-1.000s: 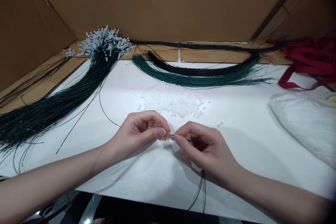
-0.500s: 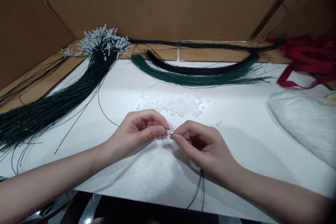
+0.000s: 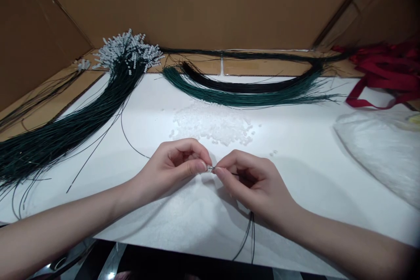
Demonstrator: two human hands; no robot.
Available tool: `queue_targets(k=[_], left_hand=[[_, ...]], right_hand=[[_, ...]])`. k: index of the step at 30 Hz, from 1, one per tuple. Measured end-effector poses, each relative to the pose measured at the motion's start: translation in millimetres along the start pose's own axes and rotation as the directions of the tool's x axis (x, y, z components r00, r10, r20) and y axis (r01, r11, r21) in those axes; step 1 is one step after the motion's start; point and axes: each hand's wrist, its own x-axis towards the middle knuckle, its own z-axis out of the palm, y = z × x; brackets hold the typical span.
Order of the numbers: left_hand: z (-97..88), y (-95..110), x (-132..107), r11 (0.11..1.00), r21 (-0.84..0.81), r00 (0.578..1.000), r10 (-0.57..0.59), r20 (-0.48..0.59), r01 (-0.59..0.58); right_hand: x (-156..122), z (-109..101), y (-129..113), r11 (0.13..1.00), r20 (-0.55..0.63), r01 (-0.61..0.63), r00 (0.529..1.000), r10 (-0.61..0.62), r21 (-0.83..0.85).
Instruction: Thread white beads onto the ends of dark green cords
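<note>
"How are things held?"
"Both pinches are nearly closed at frame centre: dark wires (image 3: 252, 232) are gripped by the right hand (image 3: 247, 177), apparently a pale bead (image 3: 208, 167) by the left hand (image 3: 180, 159)."
"And the line?"
"A wire end is pointed sideways, at the left fingertips. Loose beads (image 3: 213, 122) are heaped just above; room is given by the tabletop (image 3: 305, 140) rightward, its edge below."

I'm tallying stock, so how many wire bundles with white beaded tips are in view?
2: a large dark-green bundle on the left of the white table, and a smaller dark bundle to its left on the cardboard. Others may be hidden beneath.
</note>
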Motion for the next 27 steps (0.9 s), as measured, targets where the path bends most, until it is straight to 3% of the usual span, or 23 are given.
queue_targets(k=[13,27], left_hand=[[1.6,0.2,-0.8,1.0,-0.011,1.0,-0.008,-0.004,0.008],[3.7,2.8,-1.9,0.988,0.153,1.0,-0.007,0.001,0.006]], right_hand=[[-0.1,-0.3,0.1,1.0,-0.016,0.012,1.0,-0.012,-0.021],[-0.6,0.0,-1.4,1.0,-0.023,-0.002,1.0,0.001,-0.017]])
